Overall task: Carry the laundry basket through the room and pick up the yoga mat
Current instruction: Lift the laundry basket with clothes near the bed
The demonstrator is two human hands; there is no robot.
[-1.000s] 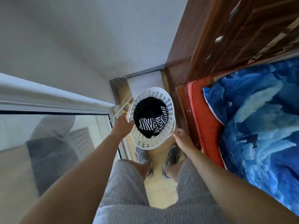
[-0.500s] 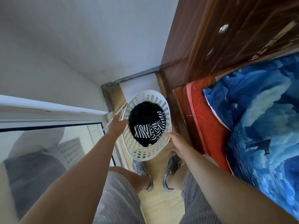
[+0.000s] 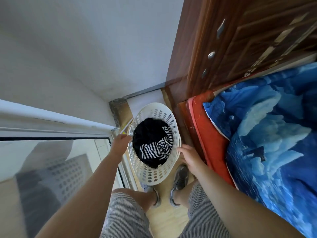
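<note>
A white perforated laundry basket [image 3: 151,174] hangs in front of my legs, above the wooden floor. Dark clothes and a black-and-white striped garment [image 3: 157,149] lie inside it. My left hand [image 3: 120,140] grips the basket's left rim. My right hand [image 3: 187,154] holds the right rim, fingers curled over the edge. No yoga mat is in view.
A bed with a red mattress [image 3: 205,134] and a blue blanket [image 3: 274,138] fills the right side. A dark wooden wardrobe [image 3: 231,48] stands ahead on the right. A glass sliding door [image 3: 51,160] runs along my left. The floor strip [image 3: 164,220] between them is narrow.
The basket has tilted and shifted slightly left and nearer to my body. Both hands stay on its rim. My view has swung a little along the corridor.
</note>
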